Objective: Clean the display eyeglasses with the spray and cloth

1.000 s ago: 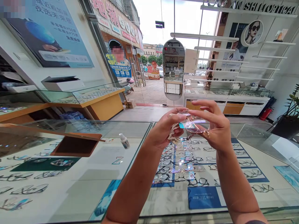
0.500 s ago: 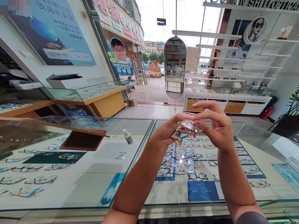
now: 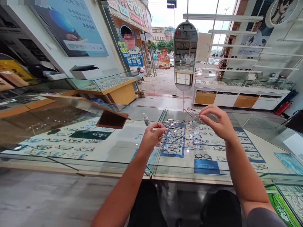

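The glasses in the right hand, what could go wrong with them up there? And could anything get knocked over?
The glasses stick out from the right hand, pinched at one end by fingertips, so they might slip and hit the glass counter. Squeezing there too hard could perhaps bend them. The bottle stands just beyond the left hand, so a careless swing might tip it.

Interior of an optician's shop, as it appears from where I stand. Rows of spectacle frames [image 3: 172, 150] lie inside the glass counter [image 3: 125, 143], between its near and far edges. Past the far edge are an oval mirror [image 3: 186, 56], shelves [image 3: 222, 17] bearing sunglasses [image 3: 234, 57], a low white display cabinet [image 3: 226, 101], and an advertising poster [image 3: 132, 58] beside the opening onto the street [image 3: 163, 82].
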Demonstrator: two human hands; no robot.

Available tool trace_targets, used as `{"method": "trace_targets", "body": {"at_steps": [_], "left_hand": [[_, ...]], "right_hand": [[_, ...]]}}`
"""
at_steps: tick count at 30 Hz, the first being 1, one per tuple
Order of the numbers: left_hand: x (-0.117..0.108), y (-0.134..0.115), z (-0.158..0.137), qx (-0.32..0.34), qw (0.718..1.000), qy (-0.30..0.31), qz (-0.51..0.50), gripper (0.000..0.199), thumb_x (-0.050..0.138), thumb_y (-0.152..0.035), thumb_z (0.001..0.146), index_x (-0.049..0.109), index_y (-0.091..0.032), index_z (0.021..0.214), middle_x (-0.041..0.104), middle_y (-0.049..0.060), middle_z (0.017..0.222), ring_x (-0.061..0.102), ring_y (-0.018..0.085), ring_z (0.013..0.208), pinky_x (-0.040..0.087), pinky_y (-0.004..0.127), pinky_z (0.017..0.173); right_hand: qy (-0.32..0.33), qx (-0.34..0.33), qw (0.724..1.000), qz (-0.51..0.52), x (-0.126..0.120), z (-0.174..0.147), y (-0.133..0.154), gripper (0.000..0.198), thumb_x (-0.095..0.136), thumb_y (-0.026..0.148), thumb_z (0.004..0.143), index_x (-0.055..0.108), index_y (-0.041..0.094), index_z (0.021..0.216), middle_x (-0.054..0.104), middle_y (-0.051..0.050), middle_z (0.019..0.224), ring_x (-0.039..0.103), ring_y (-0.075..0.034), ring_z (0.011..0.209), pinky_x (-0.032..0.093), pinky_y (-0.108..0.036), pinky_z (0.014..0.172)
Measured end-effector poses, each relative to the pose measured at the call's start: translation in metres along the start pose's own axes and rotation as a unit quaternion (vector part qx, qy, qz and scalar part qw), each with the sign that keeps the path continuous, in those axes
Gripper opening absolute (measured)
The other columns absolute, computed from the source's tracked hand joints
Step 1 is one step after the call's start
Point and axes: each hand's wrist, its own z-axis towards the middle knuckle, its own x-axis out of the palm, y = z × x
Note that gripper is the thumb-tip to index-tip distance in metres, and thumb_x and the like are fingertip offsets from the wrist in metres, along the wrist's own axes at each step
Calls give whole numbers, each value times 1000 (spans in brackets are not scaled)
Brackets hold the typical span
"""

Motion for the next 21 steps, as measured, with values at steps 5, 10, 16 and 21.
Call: {"method": "trace_targets", "body": {"at_steps": [5,10,16,21], "left_hand": [[-65,51,-13,27,987,-132,85,25,76,-37,62,61,-18,70,61,-2,59,40,7,48,30,20,45],[-89,83,-11,-6,979,-161,125,30,73,-44,58,60,-19,70,60,-2,57,39,8,47,29,21,42],[-88,91,-9,-14,979,-154,133,30,69,-47,61,59,-21,69,55,-3,55,41,10,48,28,21,42],[-88,91,-9,-13,979,-149,137,29,69,-47,63,59,-20,67,55,-2,55,42,10,49,32,21,45]], "right_hand": [[65,72,995,-30,25,-20,-9,25,68,43,98,73,23,86,77,-5,92,67,-23,92,49,-40,89],[125,118,983,-57,50,-31,-16,20,66,36,97,73,21,87,77,-6,96,67,-23,95,48,-37,87],[210,102,962,-139,57,-56,-26,16,64,26,99,71,21,86,77,-6,94,65,-24,93,44,-37,87],[230,72,919,-313,64,-97,-30,19,59,23,104,73,21,92,78,-10,100,62,-28,101,38,-42,93]]}}
